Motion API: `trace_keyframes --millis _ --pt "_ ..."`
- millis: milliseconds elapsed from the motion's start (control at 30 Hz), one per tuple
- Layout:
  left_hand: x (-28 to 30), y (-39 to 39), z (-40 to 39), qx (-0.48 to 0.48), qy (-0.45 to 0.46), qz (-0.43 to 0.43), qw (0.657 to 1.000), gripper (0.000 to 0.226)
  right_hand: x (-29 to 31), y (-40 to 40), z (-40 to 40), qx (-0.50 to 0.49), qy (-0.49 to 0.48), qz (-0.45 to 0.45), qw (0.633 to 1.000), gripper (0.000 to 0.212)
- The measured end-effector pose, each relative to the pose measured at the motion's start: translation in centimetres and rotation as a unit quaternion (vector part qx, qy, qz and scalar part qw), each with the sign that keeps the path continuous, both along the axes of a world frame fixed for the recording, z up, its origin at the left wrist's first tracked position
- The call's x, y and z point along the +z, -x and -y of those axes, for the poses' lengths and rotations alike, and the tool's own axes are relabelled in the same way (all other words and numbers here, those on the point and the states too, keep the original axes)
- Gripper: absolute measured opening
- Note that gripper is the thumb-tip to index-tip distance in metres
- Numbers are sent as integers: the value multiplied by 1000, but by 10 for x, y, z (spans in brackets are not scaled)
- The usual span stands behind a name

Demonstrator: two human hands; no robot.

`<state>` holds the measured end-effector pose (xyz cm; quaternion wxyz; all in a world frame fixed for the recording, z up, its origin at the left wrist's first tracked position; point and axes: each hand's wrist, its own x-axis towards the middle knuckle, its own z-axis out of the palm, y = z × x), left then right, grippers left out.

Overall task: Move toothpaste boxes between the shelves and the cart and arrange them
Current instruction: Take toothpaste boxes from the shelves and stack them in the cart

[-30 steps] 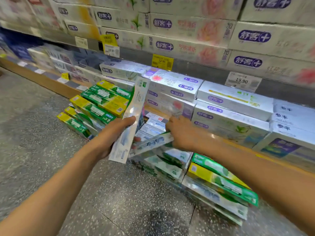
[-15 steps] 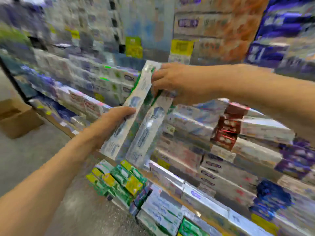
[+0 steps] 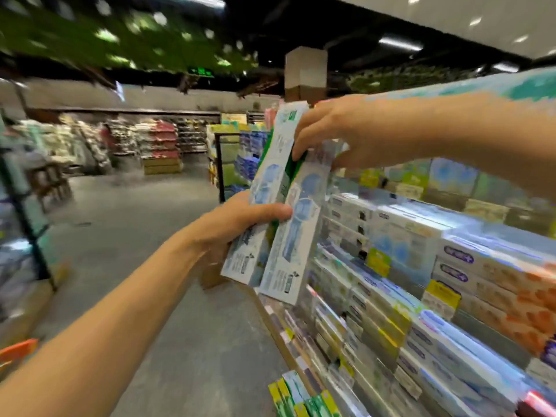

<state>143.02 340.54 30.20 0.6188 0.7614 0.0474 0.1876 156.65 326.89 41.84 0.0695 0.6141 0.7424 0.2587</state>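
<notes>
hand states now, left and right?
Left hand: grips the lower part of the toothpaste boxes.
Right hand: pinches the same boxes at their upper end.

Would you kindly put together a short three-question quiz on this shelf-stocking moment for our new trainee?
1. True or false: the left hand holds the lower part of the two toothpaste boxes.
2. The right hand has its grip on the boxes at: A) their top end B) their bottom end C) nowhere.
3. Fill in: the held boxes stand nearly ____, in front of the shelves.

Key: 1 true; 2 A; 3 upright.
</notes>
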Motion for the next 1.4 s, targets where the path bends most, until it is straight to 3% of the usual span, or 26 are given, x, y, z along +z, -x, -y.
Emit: trace_keyframes --millis 167,333,433,500,600,667,767,833,933,1000,1067,1133,1233,1400 --pt "33 101 2 141 -25 64 988 29 32 88 -24 120 -76 36 989 47" --pt "44 213 2 242 -52 105 963 27 43 169 -59 229 -202 26 952 49" --pt "35 280 0 286 -41 114 951 15 40 226 -84 217 -252 -85 939 49" --pt "23 331 -8 330 -36 111 937 18 27 276 -102 197 -258 -235 916 49" --pt "0 408 -26 390 -41 91 915 32 -11 360 -129 184 -181 -516 817 54" --pt "-14 459 -39 414 -23 82 907 21 -47 415 -152 171 -87 -652 734 64" --pt "-35 524 -60 425 -8 58 903 25 -105 496 -195 122 65 -753 644 84" --pt "-51 559 -70 430 -8 35 902 32 -140 546 -216 112 146 -788 587 87" --pt "-77 593 -87 425 13 9 905 29 -178 594 -240 101 148 -839 513 72" --pt "-97 607 -98 418 43 12 907 32 -195 612 -254 86 148 -845 506 67" --pt "-115 615 -111 423 71 31 903 48 -211 623 -269 82 151 -835 523 67" --pt "-130 619 -124 423 98 43 900 49 -225 629 -284 77 149 -827 537 68" --pt "-151 617 -147 429 121 34 895 34 -244 625 -304 62 163 -830 530 62" --pt "-190 604 -192 447 160 -1 880 53 -279 604 -347 21 200 -833 515 55"
